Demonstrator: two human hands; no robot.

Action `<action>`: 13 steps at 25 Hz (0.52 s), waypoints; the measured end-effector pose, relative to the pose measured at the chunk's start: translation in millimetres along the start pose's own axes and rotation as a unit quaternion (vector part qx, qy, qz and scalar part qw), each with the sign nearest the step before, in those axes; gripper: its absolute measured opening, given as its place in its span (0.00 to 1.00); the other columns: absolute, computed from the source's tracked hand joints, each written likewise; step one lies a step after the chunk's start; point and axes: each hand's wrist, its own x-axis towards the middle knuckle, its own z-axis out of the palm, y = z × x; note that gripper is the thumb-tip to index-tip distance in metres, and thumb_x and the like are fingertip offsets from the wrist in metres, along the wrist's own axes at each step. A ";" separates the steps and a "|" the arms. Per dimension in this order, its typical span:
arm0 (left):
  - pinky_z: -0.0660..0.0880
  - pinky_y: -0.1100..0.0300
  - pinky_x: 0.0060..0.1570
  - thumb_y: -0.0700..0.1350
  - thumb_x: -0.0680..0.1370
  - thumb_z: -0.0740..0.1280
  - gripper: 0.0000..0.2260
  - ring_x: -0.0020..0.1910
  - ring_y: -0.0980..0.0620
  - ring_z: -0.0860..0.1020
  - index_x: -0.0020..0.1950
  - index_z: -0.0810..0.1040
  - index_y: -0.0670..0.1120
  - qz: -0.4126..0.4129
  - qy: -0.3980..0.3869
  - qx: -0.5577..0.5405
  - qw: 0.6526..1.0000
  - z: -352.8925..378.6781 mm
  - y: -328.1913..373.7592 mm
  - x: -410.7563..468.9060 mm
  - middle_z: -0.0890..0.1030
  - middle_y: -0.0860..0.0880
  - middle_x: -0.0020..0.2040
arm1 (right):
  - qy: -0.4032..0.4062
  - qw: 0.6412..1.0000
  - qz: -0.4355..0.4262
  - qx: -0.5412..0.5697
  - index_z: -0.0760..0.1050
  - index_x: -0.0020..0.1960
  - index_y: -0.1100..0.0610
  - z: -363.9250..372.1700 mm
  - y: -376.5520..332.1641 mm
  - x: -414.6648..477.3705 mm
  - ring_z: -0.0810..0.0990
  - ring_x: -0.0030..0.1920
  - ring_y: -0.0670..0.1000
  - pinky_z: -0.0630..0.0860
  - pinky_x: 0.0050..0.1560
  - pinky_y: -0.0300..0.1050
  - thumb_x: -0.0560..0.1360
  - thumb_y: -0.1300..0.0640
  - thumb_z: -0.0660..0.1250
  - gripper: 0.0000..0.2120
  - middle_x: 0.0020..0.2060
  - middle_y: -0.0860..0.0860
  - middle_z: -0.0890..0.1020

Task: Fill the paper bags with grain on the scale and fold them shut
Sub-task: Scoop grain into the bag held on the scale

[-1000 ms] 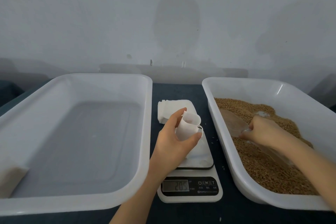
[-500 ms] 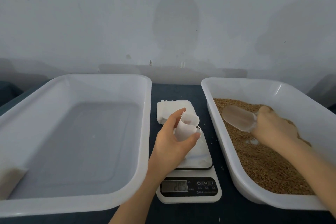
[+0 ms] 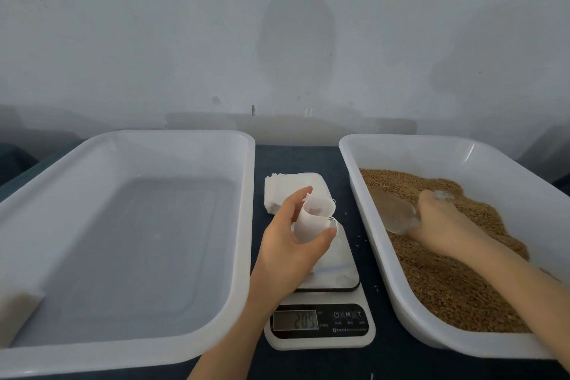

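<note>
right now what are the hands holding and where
The left hand grips the paper bag around its side; the right hand holds the clear scoop by its handle end.

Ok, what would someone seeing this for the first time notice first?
The brown grain heaped in the white tray on the right, where the right hand holds a clear scoop. In the middle, the left hand holds a small white paper bag open at the scale, whose display reads 209.

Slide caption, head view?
Left hand holds an open paper bag at the scale; right hand grips a clear scoop in the grain.
</note>
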 end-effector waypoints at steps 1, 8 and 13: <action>0.71 0.50 0.65 0.51 0.72 0.73 0.27 0.65 0.56 0.72 0.67 0.66 0.65 -0.001 0.000 -0.001 1.000 0.1 0.1 0.0 0.75 0.61 0.63 | -0.005 1.000 0.002 0.021 0.65 0.41 0.58 -1.2 0.0 -0.5 0.73 0.27 0.48 0.65 0.24 0.41 0.75 0.54 0.67 0.12 0.32 0.52 0.75; 0.71 0.50 0.65 0.50 0.72 0.73 0.27 0.65 0.56 0.72 0.67 0.67 0.65 -0.001 0.003 0.001 1.000 -0.3 0.9 0.4 0.75 0.60 0.62 | -0.004 0.990 0.054 0.128 0.73 0.35 0.60 -11.5 0.5 3.3 0.72 0.16 0.44 0.63 0.18 0.31 0.72 0.54 0.70 0.12 0.18 0.49 0.76; 0.71 0.49 0.65 0.51 0.72 0.72 0.27 0.65 0.56 0.72 0.66 0.66 0.66 -0.002 0.002 0.006 1.000 0.4 1.5 0.4 0.74 0.61 0.63 | 0.057 0.995 0.061 0.060 0.68 0.36 0.55 -18.6 6.8 -1.0 0.76 0.22 0.45 0.66 0.25 0.38 0.74 0.51 0.69 0.13 0.28 0.49 0.76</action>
